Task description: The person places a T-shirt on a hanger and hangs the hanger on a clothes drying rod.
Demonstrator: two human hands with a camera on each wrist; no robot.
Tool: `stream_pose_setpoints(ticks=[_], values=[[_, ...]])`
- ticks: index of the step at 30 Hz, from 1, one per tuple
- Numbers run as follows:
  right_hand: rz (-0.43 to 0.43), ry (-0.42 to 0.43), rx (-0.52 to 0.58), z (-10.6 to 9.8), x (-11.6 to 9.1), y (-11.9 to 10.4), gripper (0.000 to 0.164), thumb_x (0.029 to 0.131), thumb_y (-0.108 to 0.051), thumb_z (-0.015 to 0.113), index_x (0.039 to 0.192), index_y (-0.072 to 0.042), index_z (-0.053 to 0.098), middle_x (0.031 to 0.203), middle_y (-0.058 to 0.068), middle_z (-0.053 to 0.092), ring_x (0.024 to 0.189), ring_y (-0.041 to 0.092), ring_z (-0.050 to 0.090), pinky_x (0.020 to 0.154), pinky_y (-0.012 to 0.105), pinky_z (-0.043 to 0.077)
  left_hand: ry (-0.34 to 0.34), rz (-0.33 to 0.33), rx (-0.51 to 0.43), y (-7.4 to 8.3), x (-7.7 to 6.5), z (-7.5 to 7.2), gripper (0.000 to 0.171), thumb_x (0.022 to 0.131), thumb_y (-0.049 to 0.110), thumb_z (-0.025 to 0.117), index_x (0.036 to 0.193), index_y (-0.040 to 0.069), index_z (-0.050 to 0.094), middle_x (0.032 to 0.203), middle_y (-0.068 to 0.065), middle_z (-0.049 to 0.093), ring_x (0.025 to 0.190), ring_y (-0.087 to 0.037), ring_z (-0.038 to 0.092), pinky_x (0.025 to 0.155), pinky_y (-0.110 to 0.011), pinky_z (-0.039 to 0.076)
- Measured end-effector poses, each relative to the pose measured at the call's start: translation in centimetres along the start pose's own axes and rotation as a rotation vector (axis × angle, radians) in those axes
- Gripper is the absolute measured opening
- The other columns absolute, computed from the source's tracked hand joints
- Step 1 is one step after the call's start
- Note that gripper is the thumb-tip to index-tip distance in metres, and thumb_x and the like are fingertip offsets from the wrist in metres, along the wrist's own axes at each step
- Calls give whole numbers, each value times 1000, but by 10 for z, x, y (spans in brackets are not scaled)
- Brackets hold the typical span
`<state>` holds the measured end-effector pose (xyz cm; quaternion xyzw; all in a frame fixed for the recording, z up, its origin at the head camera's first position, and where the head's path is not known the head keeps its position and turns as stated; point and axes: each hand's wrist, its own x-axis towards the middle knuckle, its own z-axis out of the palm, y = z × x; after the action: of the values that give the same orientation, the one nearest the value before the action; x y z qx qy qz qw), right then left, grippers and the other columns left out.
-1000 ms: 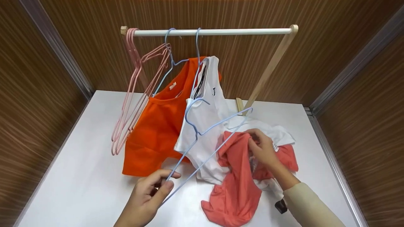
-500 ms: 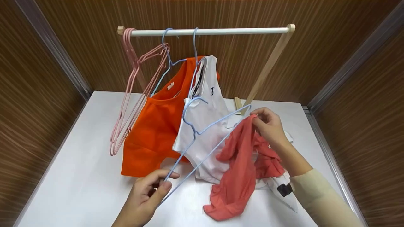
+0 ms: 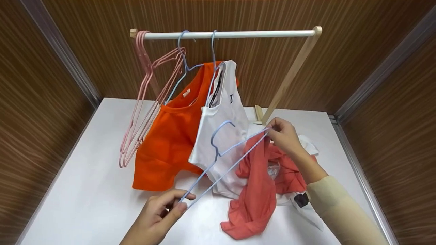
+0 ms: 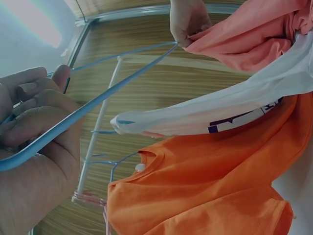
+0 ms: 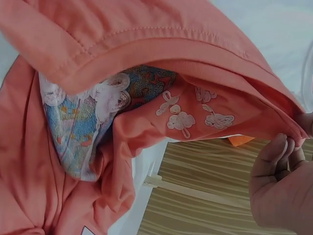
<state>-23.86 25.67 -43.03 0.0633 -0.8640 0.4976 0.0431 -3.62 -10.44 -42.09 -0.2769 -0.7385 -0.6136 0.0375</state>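
- Head view, change: in the last half-second the blue hanger (image 3: 217, 151) has dipped toward 5 o'clock. Its far end, which stuck up clear of the fingers, now meets the right hand (image 3: 284, 134) at the edge of the red shirt (image 3: 257, 190). My reading: hanger and cloth are matched at one corner, threading barely begun at most.
- Head view, fingers: left hand (image 3: 158, 212) pinches the hanger's near end between thumb and fingers; hanger runs from there toward 2 o'clock, hook at its upper side. Right thumb and fingers pinch the shirt; cloth falls toward 6 o'clock. White top (image 3: 221, 146) and orange top (image 3: 163, 149) hang under the rail (image 3: 255, 34).
- Left wrist view: left hand at 9 o'clock, fingers curled, their grip partly hidden. Hanger bars stretch toward 2 o'clock, converging at the right fingertips beside the shirt's corner. Inside the cloth or against it: cannot tell.
- Right wrist view: right hand at 4 o'clock, fingertips bunched on the shirt's stitched edge. Shirt spreads from them toward 10 o'clock, gaping, printed patch (image 5: 78, 142) showing inside. Hanger's end not made out here.
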Motion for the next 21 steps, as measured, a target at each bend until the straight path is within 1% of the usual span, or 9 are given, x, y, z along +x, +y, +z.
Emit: stream_pose_setpoints(ticks=[4,6,10,14,17,19,21], values=[[30,10,62,0,-5,-18,5,80,-2,56,77,2,54,64,7,53,53,13,48,42,25,43,-21,-28,6,-2,-2,-1,24,90,3,54,110,14,61,69,5,49,52,-4,41,42,-19,37],[42,16,74,0,-6,-19,5,80,-2,56,76,2,54,64,6,53,52,11,46,42,24,42,-37,-57,11,-3,-2,0,25,91,5,54,111,18,61,68,6,49,53,-5,42,44,-18,37],[45,30,73,3,-8,-19,6,80,-2,56,75,0,52,65,7,55,53,10,46,41,22,39,-54,-85,6,-6,-1,4,25,91,4,54,112,17,60,69,4,52,54,-8,44,46,-19,38],[13,60,40,4,-11,-20,7,79,-2,55,75,2,52,63,6,54,53,10,46,41,21,39,-32,-92,18,-8,-1,8,25,90,3,54,112,16,60,70,4,52,54,-7,44,46,-19,38],[-3,88,25,6,-12,-21,7,78,-1,56,75,4,53,61,4,52,50,8,44,41,20,37,8,-116,35,-7,-1,11,23,91,6,55,111,17,60,69,4,49,55,-8,44,46,-20,38],[-10,107,11,7,-13,-21,7,78,-1,57,75,4,54,60,3,50,49,8,43,41,20,36,36,-162,30,-4,-1,13,21,92,10,55,111,18,60,68,3,47,55,-9,44,46,-21,38],[-13,126,6,9,-11,-15,7,77,-2,58,74,3,54,60,4,50,50,8,43,42,20,35,61,-240,20,0,0,15,19,92,16,55,110,21,60,69,3,47,55,-10,43,46,-21,38]])
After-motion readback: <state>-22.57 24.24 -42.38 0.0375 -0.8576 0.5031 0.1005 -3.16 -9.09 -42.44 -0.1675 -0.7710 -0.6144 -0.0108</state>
